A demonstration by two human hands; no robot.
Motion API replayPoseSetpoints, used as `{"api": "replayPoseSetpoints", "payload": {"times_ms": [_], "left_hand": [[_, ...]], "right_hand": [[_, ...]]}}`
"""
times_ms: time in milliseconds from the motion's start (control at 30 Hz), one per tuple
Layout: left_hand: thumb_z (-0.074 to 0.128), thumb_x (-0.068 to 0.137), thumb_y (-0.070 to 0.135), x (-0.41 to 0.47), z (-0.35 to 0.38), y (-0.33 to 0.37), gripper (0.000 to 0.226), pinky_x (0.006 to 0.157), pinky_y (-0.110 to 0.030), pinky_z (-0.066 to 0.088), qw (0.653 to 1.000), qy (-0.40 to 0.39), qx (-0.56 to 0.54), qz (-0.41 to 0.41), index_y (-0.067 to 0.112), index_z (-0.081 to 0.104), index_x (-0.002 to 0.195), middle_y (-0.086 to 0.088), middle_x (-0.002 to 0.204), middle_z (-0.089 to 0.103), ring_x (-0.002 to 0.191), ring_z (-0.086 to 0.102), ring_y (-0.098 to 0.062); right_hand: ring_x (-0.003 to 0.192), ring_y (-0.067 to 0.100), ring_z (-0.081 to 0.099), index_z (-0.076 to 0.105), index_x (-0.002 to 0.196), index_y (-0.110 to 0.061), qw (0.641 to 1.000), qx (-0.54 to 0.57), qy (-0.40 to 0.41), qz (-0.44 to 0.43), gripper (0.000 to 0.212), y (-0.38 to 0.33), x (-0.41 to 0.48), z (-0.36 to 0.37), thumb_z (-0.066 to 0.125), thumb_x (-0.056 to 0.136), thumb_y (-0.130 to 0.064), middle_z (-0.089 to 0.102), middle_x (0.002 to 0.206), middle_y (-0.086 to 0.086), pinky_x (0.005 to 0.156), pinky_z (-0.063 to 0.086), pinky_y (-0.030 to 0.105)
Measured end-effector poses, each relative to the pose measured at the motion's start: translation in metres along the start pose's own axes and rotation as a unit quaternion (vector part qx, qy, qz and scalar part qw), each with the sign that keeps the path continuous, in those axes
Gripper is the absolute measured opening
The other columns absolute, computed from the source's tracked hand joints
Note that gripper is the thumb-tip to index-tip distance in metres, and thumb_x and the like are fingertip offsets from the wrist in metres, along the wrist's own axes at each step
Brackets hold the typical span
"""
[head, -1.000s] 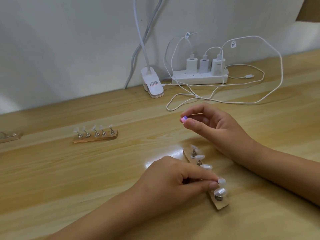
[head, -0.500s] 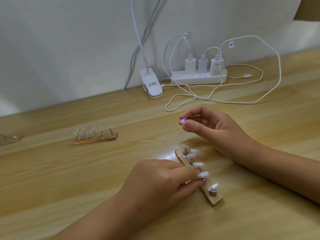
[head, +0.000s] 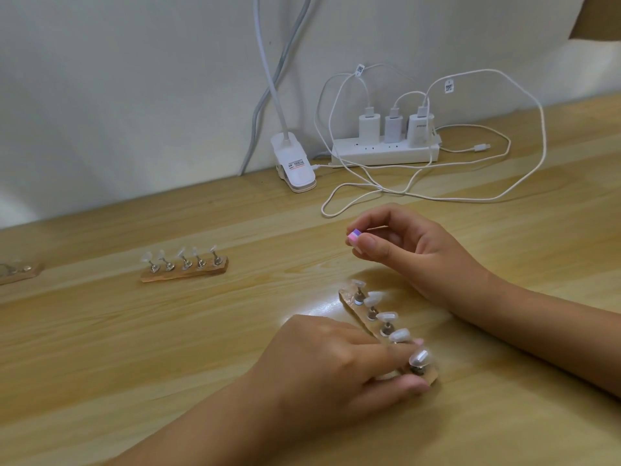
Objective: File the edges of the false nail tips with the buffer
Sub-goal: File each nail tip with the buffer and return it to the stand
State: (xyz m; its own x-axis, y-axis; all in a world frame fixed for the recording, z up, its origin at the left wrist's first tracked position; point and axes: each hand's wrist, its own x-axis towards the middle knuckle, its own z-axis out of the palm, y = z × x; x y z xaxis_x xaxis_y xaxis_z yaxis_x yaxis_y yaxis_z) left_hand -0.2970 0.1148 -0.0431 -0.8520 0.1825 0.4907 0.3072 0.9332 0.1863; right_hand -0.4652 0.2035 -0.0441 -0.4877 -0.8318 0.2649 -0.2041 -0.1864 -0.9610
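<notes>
Peeking from the right hand (head: 413,250), the small buffer (head: 353,237) shows pink-and-purple layers.

Two hands (head: 322,368), one buffer (head: 353,237), three wooden stands (head: 184,275), three chargers (head: 369,126), one power strip (head: 383,155)

Table (head: 100,348): nail-tip stand (head: 349,301) front centre, 5 false nail tips (head: 386,316) on it; 2nd stand (head: 184,274) farther left; clip lamp (head: 292,163) at rear, power strip (head: 369,156) right of it, 3 chargers (head: 393,127) plugged in.

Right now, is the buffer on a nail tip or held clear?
Held clear: the right hand pinches the buffer apart from the nail stand, which the left hand holds.
</notes>
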Motion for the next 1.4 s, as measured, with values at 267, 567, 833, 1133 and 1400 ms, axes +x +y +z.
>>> {"api": "replayPoseSetpoints", "payload": {"times_ms": [267, 567, 833, 1133, 1400], "left_hand": [[0.058, 0.096, 0.029, 0.000, 0.008, 0.008, 0.020, 0.071, -0.014, 0.046, 0.996, 0.056, 0.038, 0.055, 0.027, 0.078, 0.101, 0.010, 0.070, 0.070, 0.066, 0.061, -0.005], [0.075, 0.073, 0.032, 0.010, -0.008, -0.021, 0.027, 0.057, -0.011, 0.042, 0.793, 0.180, -0.457, -0.360, 0.007, 0.075, 0.084, 0.007, 0.059, 0.060, 0.054, 0.052, -0.004], [0.069, 0.086, 0.033, 0.007, -0.006, -0.029, 0.017, 0.066, -0.013, 0.047, 0.786, 0.163, -0.484, -0.348, 0.024, 0.078, 0.097, 0.007, 0.071, 0.066, 0.071, 0.061, -0.003], [0.059, 0.090, 0.028, 0.006, -0.007, -0.031, 0.022, 0.072, -0.017, 0.049, 0.770, 0.167, -0.521, -0.328, 0.018, 0.076, 0.100, 0.002, 0.074, 0.065, 0.073, 0.059, -0.008], [0.066, 0.085, 0.027, 0.007, -0.004, -0.027, 0.013, 0.066, -0.011, 0.046, 0.809, 0.148, -0.476, -0.313, 0.025, 0.078, 0.091, 0.007, 0.071, 0.069, 0.069, 0.061, 0.001]], "right_hand": [[0.107, 0.023, 0.067, 0.059, 0.101, -0.017, 0.999, 0.050, 0.014, -0.012, 0.024, -0.001, -0.001, 0.002, 0.066, 0.085, -0.033, 0.071, 0.106, 0.013, 0.096, 0.052, 0.027], [0.113, 0.015, 0.066, 0.062, 0.123, -0.014, 0.998, 0.025, 0.013, -0.055, 0.034, -0.011, -0.004, -0.002, 0.060, 0.089, -0.019, 0.072, 0.113, 0.005, 0.096, 0.050, 0.021], [0.118, 0.014, 0.061, 0.070, 0.117, -0.022, 0.992, -0.070, 0.029, -0.104, 0.028, -0.012, -0.008, -0.001, 0.059, 0.092, -0.023, 0.067, 0.121, -0.006, 0.102, 0.049, 0.033], [0.108, 0.013, 0.064, 0.070, 0.110, -0.026, 0.993, -0.033, 0.036, -0.105, 0.021, -0.007, -0.005, -0.002, 0.059, 0.092, -0.025, 0.070, 0.111, -0.003, 0.092, 0.050, 0.021], [0.113, 0.020, 0.063, 0.064, 0.114, -0.018, 0.967, -0.139, -0.011, -0.215, 0.024, -0.013, -0.018, 0.009, 0.068, 0.092, -0.023, 0.067, 0.114, -0.002, 0.096, 0.050, 0.029]]}}
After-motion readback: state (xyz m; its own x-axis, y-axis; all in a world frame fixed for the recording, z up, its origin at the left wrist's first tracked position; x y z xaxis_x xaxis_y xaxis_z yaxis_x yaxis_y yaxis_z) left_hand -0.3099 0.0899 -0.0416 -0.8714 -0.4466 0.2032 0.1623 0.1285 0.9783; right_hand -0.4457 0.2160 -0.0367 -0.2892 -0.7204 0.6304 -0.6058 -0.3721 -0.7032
